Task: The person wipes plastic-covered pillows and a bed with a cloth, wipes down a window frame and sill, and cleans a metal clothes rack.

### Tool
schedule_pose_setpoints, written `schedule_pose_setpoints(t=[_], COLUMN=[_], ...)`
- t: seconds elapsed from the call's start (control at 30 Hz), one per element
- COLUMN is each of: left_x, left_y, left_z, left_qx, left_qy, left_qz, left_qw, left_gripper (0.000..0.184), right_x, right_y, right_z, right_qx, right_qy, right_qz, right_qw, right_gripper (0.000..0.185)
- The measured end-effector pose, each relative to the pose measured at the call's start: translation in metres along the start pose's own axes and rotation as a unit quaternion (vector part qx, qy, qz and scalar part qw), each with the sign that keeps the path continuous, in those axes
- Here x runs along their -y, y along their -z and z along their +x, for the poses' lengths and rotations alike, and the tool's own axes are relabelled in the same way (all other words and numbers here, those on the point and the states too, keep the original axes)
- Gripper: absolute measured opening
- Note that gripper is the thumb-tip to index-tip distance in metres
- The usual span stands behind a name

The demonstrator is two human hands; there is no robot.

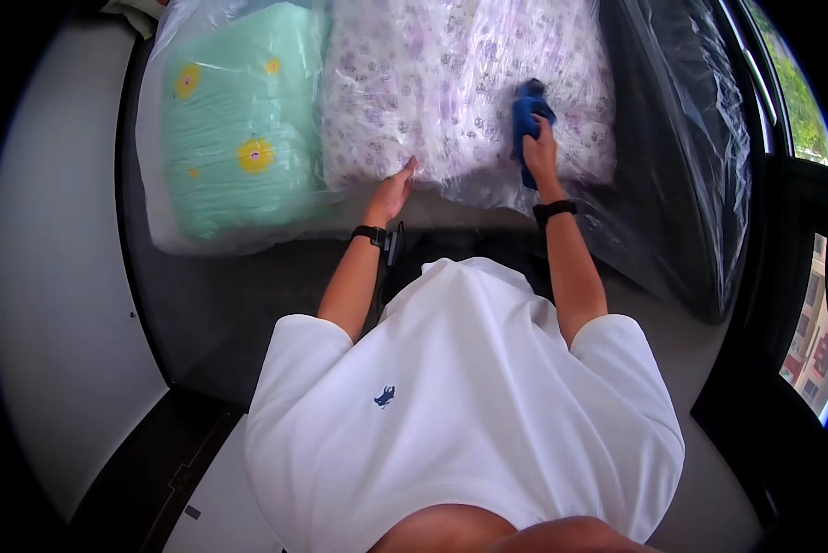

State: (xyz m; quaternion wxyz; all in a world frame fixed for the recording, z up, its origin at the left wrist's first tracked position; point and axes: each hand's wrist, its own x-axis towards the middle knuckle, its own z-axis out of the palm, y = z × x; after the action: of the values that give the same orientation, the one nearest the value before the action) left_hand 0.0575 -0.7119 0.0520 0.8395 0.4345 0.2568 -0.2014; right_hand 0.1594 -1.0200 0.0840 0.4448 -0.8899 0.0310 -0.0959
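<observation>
Evidently, right fingers clasp a blue item over floral fabric; whether left fingers grip is unclear.

An apparent home bedroom, with a mint-green quilt and floral bedding under clear plastic near a window.

Glossy, crinkled clear plastic film covers the floral fabric bundle at twelve o'clock and the smooth mint-green one at ten. Dark plastic sheeting shines at two; the blue cloth at one looks matt.
</observation>
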Motion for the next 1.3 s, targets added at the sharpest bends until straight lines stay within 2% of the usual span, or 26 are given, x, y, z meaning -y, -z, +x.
schedule_pose_setpoints(t=[0.03,0.1,0.13,0.2,0.27,0.33,0.37,0.43,0.5,0.57,0.6,0.67,0.7,0.73,0.77,0.83,0.9,0.97,1.0,1.07,1.13,1.17,1.2,1.23,1.27,1.3], left_x=[-0.004,-0.001,0.006,0.02,0.033,0.04,0.045,0.042,0.038,0.027,0.019,0.008,0.012,0.018,0.024,0.067,0.07,0.072,0.073,0.082,0.099,0.105,0.11,0.117,0.123,0.126], left_y=[-0.007,-0.011,-0.002,0.015,0.03,0.037,0.038,0.033,0.03,0.035,0.029,-0.006,-0.022,-0.04,-0.059,-0.079,-0.126,-0.157,-0.164,-0.17,-0.17,-0.174,-0.178,-0.182,-0.187,-0.189], left_z=[-0.009,-0.015,-0.01,-0.004,-0.005,-0.001,-0.003,-0.011,-0.024,-0.032,-0.038,-0.048,-0.047,-0.039,-0.026,0.011,0.027,0.045,0.055,0.075,0.085,0.088,0.092,0.096,0.098,0.101], left_qx=[0.005,0.013,-0.002,-0.015,0.012,-0.012,-0.036,-0.08,-0.133,0.026,0.013,0.115,0.108,0.075,0.043,0.039,0.056,0.077,0.041,0.005,-0.077,-0.076,-0.075,-0.129,-0.183,-0.183], left_qy=[0.002,0.006,0.017,0.028,0.047,0.079,0.114,0.106,0.101,0.15,0.147,0.205,0.213,0.194,0.171,0.021,0.056,0.088,0.125,0.166,0.214,0.247,0.25,0.227,0.202,0.201], left_qz=[0.005,0.014,0.074,0.135,0.214,0.186,0.161,0.129,0.095,0.095,0.092,0.279,0.278,0.309,0.343,0.303,0.296,0.29,0.292,0.294,0.239,0.188,0.189,0.145,0.1,0.1], left_qw=[1.0,1.0,0.997,0.99,0.976,0.979,0.98,0.983,0.981,0.984,0.985,0.931,0.931,0.928,0.923,0.952,0.952,0.95,0.947,0.941,0.944,0.948,0.947,0.954,0.957,0.957], left_gripper=[0.054,0.057,0.061,0.066,0.078,0.082,0.086,0.088,0.091,0.089,0.089,0.084,0.084,0.076,0.067,0.062,0.062,0.063,0.065,0.068,0.072,0.08,0.08,0.079,0.078,0.078], right_x=[0.018,0.074,0.087,0.085,0.07,0.034,0.015,-0.025,-0.055,-0.069,-0.078,-0.097,-0.103,-0.1,-0.086,-0.06,-0.046,-0.036,-0.026,-0.028,-0.034,-0.041,-0.052,-0.056,-0.058,-0.058], right_y=[-0.028,-0.051,-0.056,-0.06,-0.056,-0.034,-0.017,0.022,0.067,0.1,0.109,0.108,0.106,0.097,0.081,0.048,0.013,-0.006,-0.002,0.006,0.026,0.037,0.047,0.061,0.078,0.094], right_z=[-0.009,-0.028,-0.028,-0.02,-0.013,0.004,0.011,0.03,0.046,0.058,0.063,0.073,0.073,0.072,0.073,0.066,0.051,0.036,0.033,0.04,0.057,0.07,0.08,0.088,0.094,0.099], right_qx=[0.055,0.168,0.217,0.231,0.251,0.241,0.232,0.198,0.117,0.039,-0.01,-0.031,-0.061,-0.056,-0.056,-0.022,0.06,0.237,0.298,0.324,0.314,0.298,0.244,0.218,0.193,0.16], right_qy=[0.115,0.158,0.167,0.173,0.18,0.193,0.178,0.126,0.038,-0.036,-0.065,-0.104,-0.146,-0.149,-0.117,-0.053,0.033,0.124,0.167,0.2,0.211,0.23,0.241,0.226,0.199,0.166], right_qz=[-0.042,-0.109,-0.129,-0.144,-0.16,-0.256,-0.279,-0.317,-0.376,-0.377,-0.353,-0.334,-0.323,-0.322,-0.31,-0.255,-0.171,-0.087,-0.131,-0.172,-0.192,-0.212,-0.213,-0.234,-0.25,-0.28], right_qw=[0.991,0.967,0.953,0.947,0.938,0.916,0.915,0.919,0.918,0.925,0.933,0.936,0.933,0.933,0.942,0.965,0.983,0.96,0.931,0.909,0.906,0.902,0.915,0.92,0.928,0.932], right_gripper=[0.05,0.055,0.056,0.057,0.058,0.057,0.055,0.048,0.048,0.05,0.051,0.053,0.055,0.055,0.056,0.057,0.059,0.065,0.067,0.069,0.069,0.069,0.065,0.061,0.056,0.053])
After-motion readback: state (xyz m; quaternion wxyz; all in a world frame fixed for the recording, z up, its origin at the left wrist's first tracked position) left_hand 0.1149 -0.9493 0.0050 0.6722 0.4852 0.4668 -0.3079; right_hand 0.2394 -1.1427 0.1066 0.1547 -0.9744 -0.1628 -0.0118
